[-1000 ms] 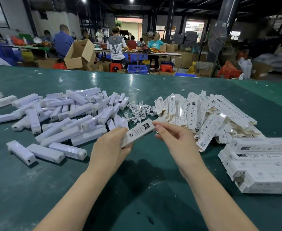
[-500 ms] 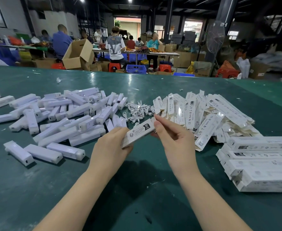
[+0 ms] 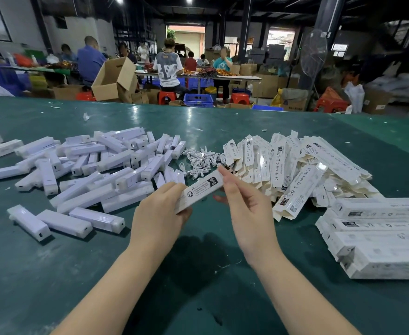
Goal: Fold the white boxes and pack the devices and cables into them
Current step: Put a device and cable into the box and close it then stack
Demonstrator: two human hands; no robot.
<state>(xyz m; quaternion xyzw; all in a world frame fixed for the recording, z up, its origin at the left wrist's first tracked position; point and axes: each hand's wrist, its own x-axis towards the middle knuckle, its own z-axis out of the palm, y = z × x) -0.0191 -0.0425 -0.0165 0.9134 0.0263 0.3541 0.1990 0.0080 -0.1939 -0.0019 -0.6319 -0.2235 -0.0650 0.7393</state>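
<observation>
Your left hand (image 3: 160, 213) grips the near end of one white box (image 3: 200, 191), held above the green table (image 3: 198, 298); your right hand (image 3: 244, 204) pinches its far end with fingers curled. At your right lie about five folded boxes (image 3: 380, 238). Beyond are three heaps, too many to count: devices (image 3: 97, 170) left, cables (image 3: 198, 160) centre, flat boxes (image 3: 295, 170) right.

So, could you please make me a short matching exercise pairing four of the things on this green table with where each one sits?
Things:
1. devices
2. cables
3. flat boxes
4. folded boxes

Places:
A. stacked at the right edge
B. small heap in the middle, behind the held box
C. spread across the left
D. fanned pile right of centre

Pairs: 1-C, 2-B, 3-D, 4-A
</observation>
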